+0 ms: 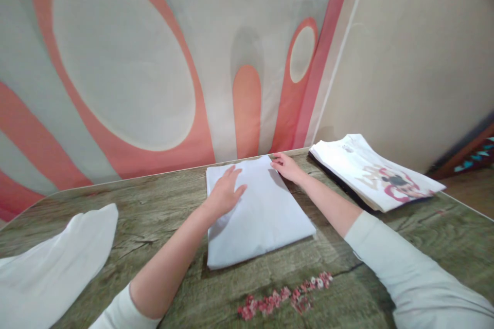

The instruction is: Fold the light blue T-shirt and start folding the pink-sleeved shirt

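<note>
Folded white cloth point(272, 211) lies flat in the middle of the wood-patterned surface point(154, 203), its near edge just beyond a strand of pink and white blossoms point(270, 302). At the near left, a loose piece of white fabric point(69, 254) spreads out of view, well apart from the folded cloth. Pale sleeves point(409, 267) end partway up both forearms. The left hand point(227, 193) is over the cloth's left part, wide, with its thumb held away from the fingers. Farther off, the right hand point(286, 168) is at the far right corner, fingers loosely bent; I cannot tell whether they grip the edge. To the right, apart from that hand, lies a stack of folded garments point(358, 162), a printed white one on top and something dark beneath. Behind the surface stands a grey backdrop point(216, 25) with coral shapes, beside a plain beige wall point(409, 61).
</note>
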`<action>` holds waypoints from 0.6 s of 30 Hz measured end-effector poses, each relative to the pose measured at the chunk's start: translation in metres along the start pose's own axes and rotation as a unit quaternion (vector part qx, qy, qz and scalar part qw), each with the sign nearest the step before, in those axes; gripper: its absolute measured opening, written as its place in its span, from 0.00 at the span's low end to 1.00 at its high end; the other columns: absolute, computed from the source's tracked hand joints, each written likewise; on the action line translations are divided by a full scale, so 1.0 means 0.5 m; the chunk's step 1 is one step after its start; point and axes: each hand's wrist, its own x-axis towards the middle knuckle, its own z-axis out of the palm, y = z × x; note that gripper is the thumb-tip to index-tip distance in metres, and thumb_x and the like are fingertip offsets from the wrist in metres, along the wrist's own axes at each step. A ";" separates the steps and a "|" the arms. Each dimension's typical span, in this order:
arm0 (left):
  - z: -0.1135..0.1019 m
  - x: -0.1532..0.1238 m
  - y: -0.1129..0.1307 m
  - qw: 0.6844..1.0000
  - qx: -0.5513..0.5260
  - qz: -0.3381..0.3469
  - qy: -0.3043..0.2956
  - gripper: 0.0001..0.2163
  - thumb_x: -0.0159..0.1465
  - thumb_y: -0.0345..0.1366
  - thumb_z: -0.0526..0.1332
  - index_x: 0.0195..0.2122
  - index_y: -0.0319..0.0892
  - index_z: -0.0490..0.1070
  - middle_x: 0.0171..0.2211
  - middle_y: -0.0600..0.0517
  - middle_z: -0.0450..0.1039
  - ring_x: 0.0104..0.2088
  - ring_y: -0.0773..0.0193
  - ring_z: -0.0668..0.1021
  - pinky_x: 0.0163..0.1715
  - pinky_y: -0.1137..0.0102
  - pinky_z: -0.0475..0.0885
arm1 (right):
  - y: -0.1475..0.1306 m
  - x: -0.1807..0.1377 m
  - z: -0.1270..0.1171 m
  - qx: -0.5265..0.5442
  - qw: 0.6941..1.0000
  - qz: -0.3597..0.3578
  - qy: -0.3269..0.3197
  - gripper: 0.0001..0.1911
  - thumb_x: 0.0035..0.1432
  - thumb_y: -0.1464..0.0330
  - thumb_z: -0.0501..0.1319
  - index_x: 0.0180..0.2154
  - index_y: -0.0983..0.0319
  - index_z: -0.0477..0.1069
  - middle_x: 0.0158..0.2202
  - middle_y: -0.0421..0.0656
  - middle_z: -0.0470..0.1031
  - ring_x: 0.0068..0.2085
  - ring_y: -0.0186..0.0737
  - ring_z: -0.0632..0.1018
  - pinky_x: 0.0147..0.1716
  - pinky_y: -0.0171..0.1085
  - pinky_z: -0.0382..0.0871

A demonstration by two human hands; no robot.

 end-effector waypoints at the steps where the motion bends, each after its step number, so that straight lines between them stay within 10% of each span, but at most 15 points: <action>1: 0.003 -0.014 0.045 0.998 0.020 0.030 -0.050 0.22 0.65 0.41 0.51 0.59 0.38 0.55 0.62 0.40 0.51 0.62 0.54 0.54 0.58 0.54 0.53 | 0.001 -0.017 -0.011 0.015 1.000 0.007 -0.007 0.23 0.57 0.69 0.57 0.54 0.66 0.59 0.44 0.50 0.74 0.39 0.37 0.76 0.40 0.38 0.70; 6: 0.025 -0.082 0.190 0.974 0.078 0.120 -0.174 0.23 0.69 0.47 0.39 0.62 0.47 0.50 0.65 0.48 0.41 0.64 0.55 0.47 0.60 0.51 0.45 | 0.003 -0.151 -0.087 0.091 0.996 0.016 -0.020 0.24 0.55 0.69 0.59 0.54 0.62 0.60 0.49 0.49 0.71 0.42 0.37 0.75 0.45 0.42 0.68; 13: 0.048 -0.110 0.155 0.978 0.113 0.072 -0.162 0.25 0.68 0.49 0.37 0.63 0.46 0.50 0.65 0.48 0.43 0.64 0.56 0.47 0.60 0.54 0.44 | -0.029 -0.364 -0.158 0.014 0.994 -0.060 -0.090 0.08 0.56 0.69 0.56 0.33 0.62 0.75 0.44 0.46 0.73 0.45 0.41 0.73 0.49 0.43 0.64; 18: 0.046 -0.112 0.136 0.981 0.102 0.074 -0.146 0.24 0.69 0.47 0.38 0.62 0.45 0.52 0.65 0.48 0.44 0.64 0.59 0.49 0.61 0.59 0.44 | -0.051 -0.417 -0.142 0.014 0.988 -0.132 -0.074 0.12 0.50 0.72 0.61 0.39 0.60 0.75 0.44 0.46 0.72 0.46 0.41 0.72 0.50 0.43 0.63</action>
